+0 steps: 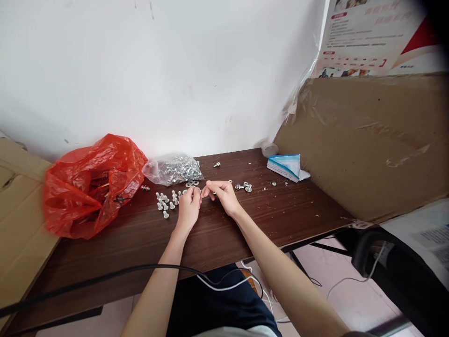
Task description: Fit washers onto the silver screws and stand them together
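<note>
My left hand [189,208] and my right hand [223,195] meet over the dark wooden table, their fingertips almost touching. Each is closed in a pinch; a bit of metal seems to show at the left fingertips, but what they hold is too small and covered to name. Just left of my left hand, several bolts [166,214] stand upright on their heads in a loose group. Flat washers [192,183] lie beyond my fingers. To the right of my right hand are a few more bolts and washers [248,188].
A clear plastic bag of metal fasteners [180,169] lies near the wall beside a red plastic bag [91,187]. One bolt [216,164] lies further back. A folded blue-and-white packet [286,166] rests at right, before a cardboard sheet [361,150]. A black cable [154,266] crosses the front.
</note>
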### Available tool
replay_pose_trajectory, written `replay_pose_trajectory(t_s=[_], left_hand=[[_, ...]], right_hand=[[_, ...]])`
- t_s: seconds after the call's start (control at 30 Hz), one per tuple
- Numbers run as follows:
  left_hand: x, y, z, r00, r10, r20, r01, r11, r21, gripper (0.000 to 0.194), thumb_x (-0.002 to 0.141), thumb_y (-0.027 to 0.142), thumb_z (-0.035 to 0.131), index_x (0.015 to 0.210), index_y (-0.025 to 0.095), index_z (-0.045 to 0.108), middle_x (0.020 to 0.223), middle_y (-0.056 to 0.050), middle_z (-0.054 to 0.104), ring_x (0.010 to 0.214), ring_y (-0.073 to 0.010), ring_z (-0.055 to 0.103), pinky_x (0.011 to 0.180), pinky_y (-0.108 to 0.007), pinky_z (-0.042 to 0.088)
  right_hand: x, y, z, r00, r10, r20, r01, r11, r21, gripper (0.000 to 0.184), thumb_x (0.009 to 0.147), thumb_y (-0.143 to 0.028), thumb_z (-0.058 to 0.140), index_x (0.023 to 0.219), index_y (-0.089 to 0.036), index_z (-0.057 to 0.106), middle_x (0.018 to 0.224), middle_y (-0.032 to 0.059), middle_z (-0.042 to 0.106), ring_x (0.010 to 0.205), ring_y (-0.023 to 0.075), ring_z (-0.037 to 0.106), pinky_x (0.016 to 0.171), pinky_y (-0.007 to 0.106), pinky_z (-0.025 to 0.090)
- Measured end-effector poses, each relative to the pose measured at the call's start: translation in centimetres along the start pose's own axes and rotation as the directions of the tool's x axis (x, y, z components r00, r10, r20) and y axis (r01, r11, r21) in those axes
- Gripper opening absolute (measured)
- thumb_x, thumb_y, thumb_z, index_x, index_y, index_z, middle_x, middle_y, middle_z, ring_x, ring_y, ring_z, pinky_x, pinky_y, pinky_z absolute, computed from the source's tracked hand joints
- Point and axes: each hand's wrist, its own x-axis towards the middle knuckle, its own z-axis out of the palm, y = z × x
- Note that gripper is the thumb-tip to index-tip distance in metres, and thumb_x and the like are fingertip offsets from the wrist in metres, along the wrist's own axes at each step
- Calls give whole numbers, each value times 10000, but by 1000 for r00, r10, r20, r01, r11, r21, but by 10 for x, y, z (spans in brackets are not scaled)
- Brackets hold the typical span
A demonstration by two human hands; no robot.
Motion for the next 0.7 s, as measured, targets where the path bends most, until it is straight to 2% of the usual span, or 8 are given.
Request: replay_pose_trajectory(t_s=[0.13,0.33,0.7], left_hand=[[0,2,0,1000,0,4,0,1000,23,317,906,293,433,609,186,471,489,36,471,440,-91,446,499,-228,345],[1,3,0,1000,-19,8,19,1000,13,306,904,316,448,629,184,476,511,36,486,456,-93,466,521,-231,366],[3,-2,-1,998,-49,-49,43,993,-114,302,905,348,457,652,185,483,514,39,488,473,-96,476,519,-228,364]], right_hand=[[-2,-2,0,999,-44,-16,44,999,-29,439,840,-517,592,561,-187,670,633,40,671,519,125,455,530,285,370],[-5,-4,1,993,-110,-40,106,990,-97,408,862,-455,593,565,-184,664,634,39,669,618,159,573,638,299,442],[-5,1,2,995,-97,-5,94,980,-177,418,873,-477,570,590,-189,678,626,36,672,616,166,598,658,301,476]])
